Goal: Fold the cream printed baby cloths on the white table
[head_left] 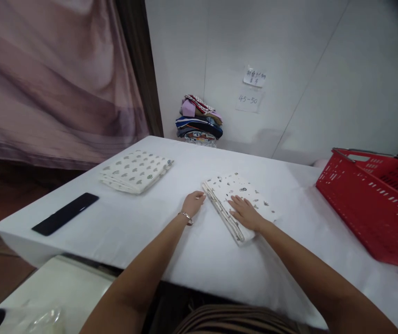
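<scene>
I see one folded cloth (238,197) lying flat on the white table, white with small scattered dark prints. It is folded into a thick rectangle set at a slant, its layered edge facing left. It lies directly under my right hand (246,213), which presses flat on its near half, and just right of my left hand (192,203), whose fingertips touch its far left corner.

A white-clothed table (157,232) carries two folded printed cloths (134,170) (251,195), a black bar (65,214), a clothes pile (199,121) and a red basket (376,204).
</scene>
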The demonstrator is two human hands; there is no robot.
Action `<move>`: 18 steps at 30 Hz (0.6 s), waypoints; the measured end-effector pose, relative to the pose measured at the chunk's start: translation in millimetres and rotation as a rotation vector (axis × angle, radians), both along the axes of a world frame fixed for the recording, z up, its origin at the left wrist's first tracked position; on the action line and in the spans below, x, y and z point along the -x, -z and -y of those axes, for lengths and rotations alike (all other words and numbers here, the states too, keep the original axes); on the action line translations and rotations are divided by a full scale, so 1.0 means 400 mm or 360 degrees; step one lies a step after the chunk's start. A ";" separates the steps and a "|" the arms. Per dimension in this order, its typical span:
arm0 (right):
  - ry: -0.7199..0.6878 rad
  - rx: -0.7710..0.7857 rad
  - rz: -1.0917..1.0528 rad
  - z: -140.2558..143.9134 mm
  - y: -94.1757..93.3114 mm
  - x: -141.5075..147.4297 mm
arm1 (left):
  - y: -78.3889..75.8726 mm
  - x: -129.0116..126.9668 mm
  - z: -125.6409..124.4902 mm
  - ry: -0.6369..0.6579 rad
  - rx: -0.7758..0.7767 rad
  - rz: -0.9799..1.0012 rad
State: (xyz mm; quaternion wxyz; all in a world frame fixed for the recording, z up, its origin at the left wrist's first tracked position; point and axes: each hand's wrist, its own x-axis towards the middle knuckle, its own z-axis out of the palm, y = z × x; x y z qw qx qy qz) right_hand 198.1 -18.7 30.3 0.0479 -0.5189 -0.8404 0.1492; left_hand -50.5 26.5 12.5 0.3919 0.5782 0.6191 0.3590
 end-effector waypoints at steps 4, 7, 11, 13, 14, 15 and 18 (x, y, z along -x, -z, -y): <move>0.0004 -0.0018 -0.0135 0.019 -0.019 0.023 | 0.015 -0.023 0.020 -0.0050 -0.0133 -0.0015; -0.0072 0.0045 -0.0172 0.031 -0.012 0.046 | 0.019 -0.041 0.037 -0.0035 -0.0222 -0.0059; -0.0079 0.0073 -0.0163 0.033 0.013 0.056 | 0.020 -0.048 0.065 -0.0081 -0.0291 -0.0221; -0.0080 0.0059 -0.0156 0.032 0.021 0.054 | 0.023 -0.046 0.075 -0.0089 -0.0319 -0.0263; -0.0082 0.0050 -0.0152 0.032 0.023 0.053 | 0.023 -0.045 0.079 -0.0083 -0.0336 -0.0271; -0.0082 0.0042 -0.0150 0.032 0.025 0.052 | 0.022 -0.045 0.083 -0.0077 -0.0359 -0.0277; -0.0077 0.0028 -0.0156 0.034 0.028 0.055 | 0.010 -0.056 0.095 -0.0011 -0.0540 -0.0338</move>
